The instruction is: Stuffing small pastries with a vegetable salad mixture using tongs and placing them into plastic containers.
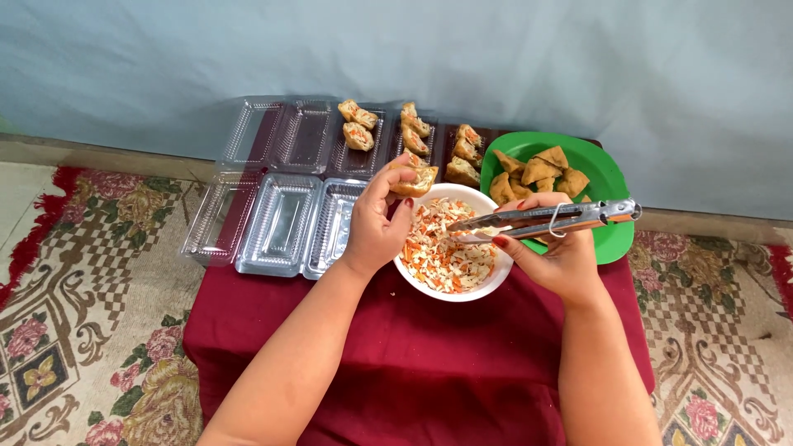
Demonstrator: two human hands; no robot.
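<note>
My left hand (376, 223) holds a fried tofu puff (413, 177), stuffed with shredded filling, above the far rim of a white bowl (487, 285). The bowl holds a shredded orange and white vegetable mix (442, 248). My right hand (562, 248) grips metal tongs (545, 219) whose tips reach into the bowl over the mix. Behind the tongs a green plate (607, 169) carries several plain fried tofu pieces (537, 172).
Clear plastic clamshell boxes (285, 219) stand open in two rows at the back left of the low table with its dark red cloth (413, 355). Several boxes (357, 124) hold stuffed tofu pieces. A patterned carpet (83, 314) surrounds the table; a pale blue wall is behind.
</note>
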